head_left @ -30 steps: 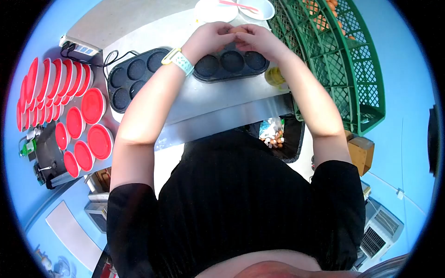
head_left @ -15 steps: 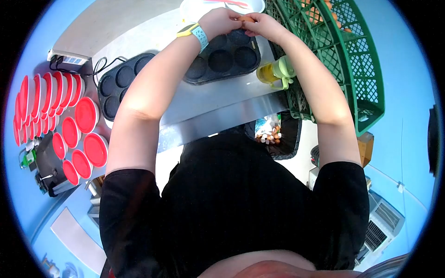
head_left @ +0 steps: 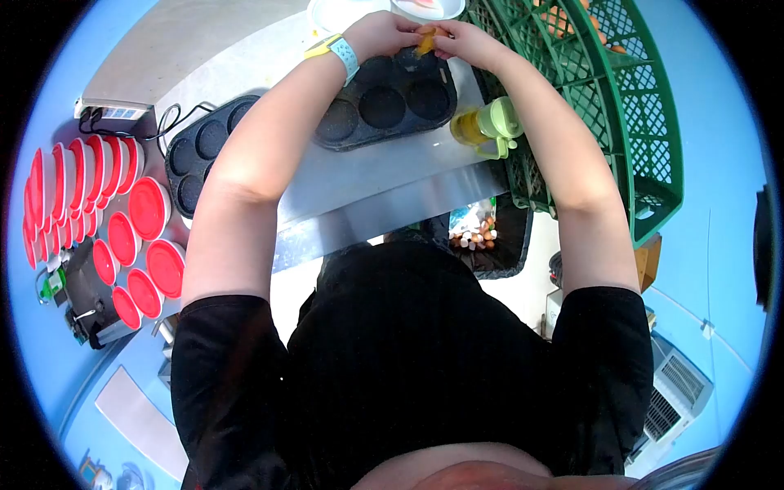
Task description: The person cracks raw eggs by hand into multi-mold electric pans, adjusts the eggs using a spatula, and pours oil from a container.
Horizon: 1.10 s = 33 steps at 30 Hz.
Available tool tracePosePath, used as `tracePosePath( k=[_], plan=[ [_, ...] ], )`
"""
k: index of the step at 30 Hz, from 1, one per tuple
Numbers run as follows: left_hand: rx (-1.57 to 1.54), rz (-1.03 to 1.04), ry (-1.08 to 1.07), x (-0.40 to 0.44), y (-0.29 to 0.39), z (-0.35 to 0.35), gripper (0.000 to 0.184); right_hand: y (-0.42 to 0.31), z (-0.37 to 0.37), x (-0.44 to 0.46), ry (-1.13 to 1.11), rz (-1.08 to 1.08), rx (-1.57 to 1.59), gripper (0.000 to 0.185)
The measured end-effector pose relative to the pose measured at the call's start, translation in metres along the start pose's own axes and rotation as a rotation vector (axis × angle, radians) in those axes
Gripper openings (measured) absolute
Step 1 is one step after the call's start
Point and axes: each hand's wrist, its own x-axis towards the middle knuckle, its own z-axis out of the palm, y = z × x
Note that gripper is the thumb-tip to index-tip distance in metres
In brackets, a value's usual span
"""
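My left hand (head_left: 382,37) and my right hand (head_left: 472,45) meet at the top of the view, over the far side of a dark pan with round wells (head_left: 382,107). Between their fingertips is a brown egg (head_left: 427,30), broken open, with yellow yolk (head_left: 425,43) coming out below the shell. Both hands have their fingers closed on the shell. My left wrist carries a yellow and light blue watch (head_left: 344,55). Right of the pan, a green-topped bottle of yellow oil (head_left: 495,122) stands near my right forearm.
Green crates (head_left: 608,106) holding brown eggs (head_left: 563,20) line the right side. Left lies a second round-welled pan (head_left: 189,155), beside many red-lidded bowls (head_left: 149,208). White bowls (head_left: 339,12) sit behind. Below the counter edge, a black-lined bin (head_left: 510,245) contains eggshells.
The egg, whole-looking before, is now split, and yolk shows beneath it. My hands have stayed nearly in place, and the view has shifted slightly.
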Motion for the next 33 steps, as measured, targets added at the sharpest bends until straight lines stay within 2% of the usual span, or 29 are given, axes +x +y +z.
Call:
tracePosePath(
  k=[7,9,10,12,16,19,21,24,25,27,28,29,31,33],
  plan=[
    [0.116,0.08,0.015,0.004,0.002,-0.001,0.031,0.011,0.001,0.008,0.029,-0.023,-0.095,0.038],
    [0.342,0.116,-0.021,0.007,0.008,-0.007,0.031,0.015,-0.001,0.011,0.078,-0.128,-0.256,0.036],
    [0.339,0.117,-0.027,0.001,0.016,-0.012,0.031,0.019,-0.003,0.012,0.077,-0.122,-0.253,0.036],
    [0.387,0.169,0.038,-0.011,0.032,-0.027,0.032,0.022,-0.01,0.016,0.13,-0.3,-0.431,0.037],
    [0.574,0.229,0.153,-0.026,0.067,-0.051,0.027,-0.055,-0.019,-0.019,0.298,-0.338,-0.465,0.034],
    [0.522,0.311,0.204,-0.05,0.104,-0.074,0.027,-0.1,-0.03,-0.045,0.353,-0.265,-0.399,0.035],
    [0.586,0.311,0.218,-0.06,0.119,-0.08,0.028,-0.116,-0.027,-0.058,0.414,-0.325,-0.378,0.033],
    [0.561,0.372,0.246,-0.073,0.124,-0.078,0.03,-0.107,-0.005,-0.068,0.592,-0.235,-0.154,0.029],
    [0.498,0.383,0.231,-0.074,0.117,-0.073,0.031,-0.112,0.004,-0.071,0.543,-0.042,0.053,0.024],
    [0.372,0.402,0.185,-0.082,0.117,-0.065,0.032,-0.11,0.018,-0.074,0.511,-0.053,0.34,0.018],
    [0.265,0.338,0.132,-0.097,0.126,-0.066,0.033,-0.107,0.024,-0.076,0.5,-0.109,0.523,0.016],
    [0.265,0.347,0.122,-0.098,0.127,-0.06,0.033,-0.103,0.024,-0.083,0.513,-0.105,0.525,0.016],
    [-0.399,0.179,0.185,-0.111,0.126,-0.043,0.035,-0.104,0.032,-0.12,0.473,-0.176,0.995,0.021],
    [-0.385,0.246,0.102,-0.135,0.126,-0.043,0.032,-0.082,0.045,-0.173,0.599,-0.223,1.057,0.04]
  ],
)
